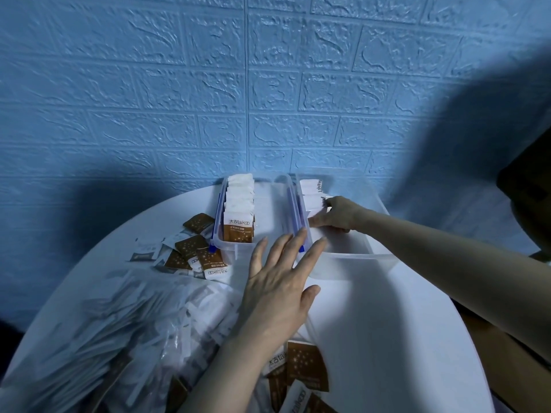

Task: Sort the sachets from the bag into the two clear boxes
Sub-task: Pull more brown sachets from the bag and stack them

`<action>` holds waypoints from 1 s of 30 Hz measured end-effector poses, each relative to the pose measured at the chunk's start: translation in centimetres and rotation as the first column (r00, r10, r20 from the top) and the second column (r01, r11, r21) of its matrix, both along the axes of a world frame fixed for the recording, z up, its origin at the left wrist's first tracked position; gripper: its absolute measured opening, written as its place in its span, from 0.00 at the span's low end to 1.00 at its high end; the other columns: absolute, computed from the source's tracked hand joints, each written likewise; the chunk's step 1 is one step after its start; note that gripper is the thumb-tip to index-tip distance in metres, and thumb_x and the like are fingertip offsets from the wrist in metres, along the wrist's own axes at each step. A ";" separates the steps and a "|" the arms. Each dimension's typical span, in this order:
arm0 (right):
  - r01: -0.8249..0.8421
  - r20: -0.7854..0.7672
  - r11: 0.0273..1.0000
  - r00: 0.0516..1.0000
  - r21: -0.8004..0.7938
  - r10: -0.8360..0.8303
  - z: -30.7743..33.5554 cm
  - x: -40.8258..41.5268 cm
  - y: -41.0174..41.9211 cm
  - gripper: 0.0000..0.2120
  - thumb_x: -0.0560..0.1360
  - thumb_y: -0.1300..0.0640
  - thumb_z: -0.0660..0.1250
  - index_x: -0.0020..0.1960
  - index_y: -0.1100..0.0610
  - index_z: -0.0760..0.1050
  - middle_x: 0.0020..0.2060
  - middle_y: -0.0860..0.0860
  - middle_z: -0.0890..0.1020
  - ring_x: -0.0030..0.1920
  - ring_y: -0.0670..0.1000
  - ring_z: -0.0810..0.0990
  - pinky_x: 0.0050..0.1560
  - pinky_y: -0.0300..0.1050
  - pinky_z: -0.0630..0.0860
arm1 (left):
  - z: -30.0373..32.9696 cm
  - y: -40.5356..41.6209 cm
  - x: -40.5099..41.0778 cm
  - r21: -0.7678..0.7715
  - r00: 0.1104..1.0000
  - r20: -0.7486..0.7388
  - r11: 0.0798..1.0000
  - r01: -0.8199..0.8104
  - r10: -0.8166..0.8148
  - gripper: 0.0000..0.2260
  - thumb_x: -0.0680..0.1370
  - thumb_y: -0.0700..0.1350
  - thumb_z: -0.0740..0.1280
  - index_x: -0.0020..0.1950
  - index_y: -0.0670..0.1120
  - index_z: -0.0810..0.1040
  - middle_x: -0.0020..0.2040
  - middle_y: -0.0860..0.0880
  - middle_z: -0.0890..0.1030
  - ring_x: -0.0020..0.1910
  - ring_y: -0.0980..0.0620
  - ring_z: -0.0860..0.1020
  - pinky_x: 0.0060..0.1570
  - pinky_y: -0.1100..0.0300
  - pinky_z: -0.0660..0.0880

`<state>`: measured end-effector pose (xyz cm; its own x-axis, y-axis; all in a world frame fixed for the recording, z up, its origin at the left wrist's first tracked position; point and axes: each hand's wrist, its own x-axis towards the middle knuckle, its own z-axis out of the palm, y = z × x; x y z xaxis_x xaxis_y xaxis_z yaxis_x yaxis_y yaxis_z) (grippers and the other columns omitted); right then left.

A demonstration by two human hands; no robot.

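Two clear boxes stand side by side at the back of the round white table [387, 323]. The left box [235, 253] holds an upright row of brown-and-white sachets [238, 231]. In the right box [357, 258] stands a row of white sachets [310, 192]. My right hand [337, 214] reaches into the right box, its fingers curled around the near end of that row. My left hand [280, 281] hovers flat with fingers spread, its fingertips over the near rims of both boxes. The clear bag [119, 338], full of sachets, lies at the lower left.
Loose brown and white sachets [190, 251] lie scattered left of the boxes, and more [307, 365] spill from the bag's mouth near my left wrist. A blue brick-pattern wall [268, 84] rises just behind the table. Brown cardboard [507, 353] sits beyond the table's right edge.
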<state>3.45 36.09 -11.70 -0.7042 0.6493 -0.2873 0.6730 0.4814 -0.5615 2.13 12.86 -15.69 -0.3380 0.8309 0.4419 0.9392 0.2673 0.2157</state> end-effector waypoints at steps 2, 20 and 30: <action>0.001 0.010 1.000 1.000 -0.003 -0.001 0.0 0.1 0.1 0.26 0.67 0.43 0.76 0.54 0.61 0.75 0.35 0.52 0.74 0.31 0.51 0.70 0.29 0.40 0.66 | 0.0 0.0 0.0 -0.008 1.000 0.008 1.000 0.006 -0.006 0.31 0.71 0.54 0.65 0.74 0.55 0.64 0.74 0.50 0.67 0.70 0.48 0.68 0.71 0.47 0.50; 0.010 0.039 0.993 0.999 0.118 -0.015 2.2 1.1 -0.8 0.32 0.72 0.48 0.73 0.68 0.64 0.67 0.36 0.53 0.78 0.27 0.49 0.74 0.26 0.38 0.69 | 1.5 -0.3 0.0 -0.112 1.000 0.000 0.994 0.006 -0.006 0.35 0.71 0.55 0.71 0.76 0.51 0.62 0.73 0.45 0.68 0.69 0.46 0.70 0.70 0.44 0.60; -0.122 -0.181 0.885 0.958 0.449 0.224 7.6 10.0 -10.5 0.22 0.74 0.44 0.68 0.66 0.47 0.73 0.49 0.45 0.79 0.48 0.49 0.78 0.52 0.49 0.74 | 6.3 -9.2 2.2 -0.262 0.999 -0.044 0.964 -0.033 0.022 0.23 0.80 0.59 0.56 0.75 0.55 0.64 0.75 0.51 0.65 0.73 0.50 0.63 0.71 0.45 0.55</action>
<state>13.48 25.57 -4.11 -0.8286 0.5342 0.1675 0.4392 0.8058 -0.3972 4.37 3.65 -9.36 -0.3487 0.9104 0.2227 0.9371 0.3353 0.0966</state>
